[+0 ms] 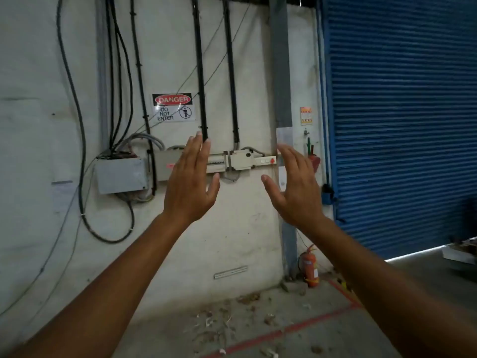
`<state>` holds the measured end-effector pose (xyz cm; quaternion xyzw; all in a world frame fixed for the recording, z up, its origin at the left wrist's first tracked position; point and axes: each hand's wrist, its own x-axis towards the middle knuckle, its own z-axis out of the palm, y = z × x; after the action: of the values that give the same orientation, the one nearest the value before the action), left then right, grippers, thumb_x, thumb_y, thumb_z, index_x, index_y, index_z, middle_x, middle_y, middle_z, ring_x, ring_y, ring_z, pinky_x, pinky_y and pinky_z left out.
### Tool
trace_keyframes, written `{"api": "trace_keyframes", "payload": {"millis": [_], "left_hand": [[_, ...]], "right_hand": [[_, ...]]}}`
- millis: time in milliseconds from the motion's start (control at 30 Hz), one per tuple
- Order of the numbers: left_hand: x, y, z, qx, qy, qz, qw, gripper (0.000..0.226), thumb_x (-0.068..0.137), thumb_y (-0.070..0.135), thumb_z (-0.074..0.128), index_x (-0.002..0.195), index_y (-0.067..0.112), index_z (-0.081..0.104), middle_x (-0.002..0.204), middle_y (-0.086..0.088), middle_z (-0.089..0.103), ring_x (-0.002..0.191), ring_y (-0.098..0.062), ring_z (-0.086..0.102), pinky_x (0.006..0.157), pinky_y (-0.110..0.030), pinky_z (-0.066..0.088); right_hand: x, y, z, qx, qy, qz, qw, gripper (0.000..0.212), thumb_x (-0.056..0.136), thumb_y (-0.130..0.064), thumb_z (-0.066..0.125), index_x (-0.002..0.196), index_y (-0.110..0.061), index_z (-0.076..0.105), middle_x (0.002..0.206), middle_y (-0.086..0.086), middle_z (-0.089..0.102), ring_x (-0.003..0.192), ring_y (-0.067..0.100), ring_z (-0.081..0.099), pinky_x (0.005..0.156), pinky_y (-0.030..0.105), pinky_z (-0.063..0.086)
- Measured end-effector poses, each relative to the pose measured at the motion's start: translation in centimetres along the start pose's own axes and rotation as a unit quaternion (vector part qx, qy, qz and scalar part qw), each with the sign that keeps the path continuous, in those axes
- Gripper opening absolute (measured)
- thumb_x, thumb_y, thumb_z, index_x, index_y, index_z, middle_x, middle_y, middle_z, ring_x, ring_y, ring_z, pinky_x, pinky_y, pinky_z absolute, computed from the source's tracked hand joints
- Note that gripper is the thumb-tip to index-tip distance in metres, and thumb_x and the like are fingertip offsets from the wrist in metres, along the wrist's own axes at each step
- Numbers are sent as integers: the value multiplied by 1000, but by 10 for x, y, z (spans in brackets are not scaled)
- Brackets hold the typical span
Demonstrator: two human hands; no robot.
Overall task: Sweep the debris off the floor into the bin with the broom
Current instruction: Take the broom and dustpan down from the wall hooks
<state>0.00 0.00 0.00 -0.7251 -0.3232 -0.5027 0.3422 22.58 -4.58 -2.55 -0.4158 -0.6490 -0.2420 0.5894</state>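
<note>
Raising left hand and right hand before wall, fingers straight and spread, gripping nothing; debris lying on floor below.

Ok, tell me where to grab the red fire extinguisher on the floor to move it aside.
Probably by the handle at its top, reaching down from the open floor side. The fire extinguisher stands upright at the foot of the grey pillar, so pillar and wall block its back. The left hand and right hand are both open and empty.
</note>
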Motion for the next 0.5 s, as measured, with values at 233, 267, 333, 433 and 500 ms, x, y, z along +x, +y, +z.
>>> {"api": "trace_keyframes", "payload": {"millis": [233, 267, 333, 433, 500], "left_hand": [[-16, 48, 125, -31, -67, 36, 997, 70, 96, 35, 49, 154, 3, 26, 163, -15, 21, 152, -27, 18, 120, -39, 26], [-18, 53, 142, -35, -75, 34, 996, 70, 96, 36, 48, 155, 4, 26, 163, -14, 22, 152, -26, 18, 120, -38, 26], [-26, 66, 178, -57, -88, 15, 994, 70, 97, 38, 47, 155, 5, 26, 163, -13, 23, 151, -25, 21, 118, -36, 28], [-48, 86, 234, -102, -108, -20, 989, 70, 97, 39, 48, 155, 6, 26, 162, -11, 25, 150, -24, 24, 116, -35, 31], [-71, 99, 276, -127, -135, -48, 982, 71, 97, 41, 48, 155, 6, 25, 163, -10, 24, 150, -22, 24, 115, -33, 32]], "right_hand": [[-29, 141, 3, -2, -27, 17, 999, 62, 94, -49, 50, 143, -12, 44, 138, 8, 50, 125, 20, 45, 102, 29, 37], [-35, 162, 2, -3, -34, 19, 999, 63, 94, -51, 49, 142, -12, 45, 137, 8, 50, 125, 19, 46, 102, 30, 38], [-49, 206, 3, -10, -52, 35, 998, 63, 93, -53, 48, 142, -12, 46, 138, 6, 50, 125, 17, 46, 101, 27, 37], [-80, 264, 9, -4, -76, 69, 995, 61, 94, -51, 50, 140, -11, 49, 137, 6, 52, 125, 17, 47, 98, 31, 44], [-105, 300, 17, -16, -99, 105, 989, 61, 94, -50, 51, 140, -10, 50, 137, 7, 52, 124, 18, 47, 98, 36, 46]]}}
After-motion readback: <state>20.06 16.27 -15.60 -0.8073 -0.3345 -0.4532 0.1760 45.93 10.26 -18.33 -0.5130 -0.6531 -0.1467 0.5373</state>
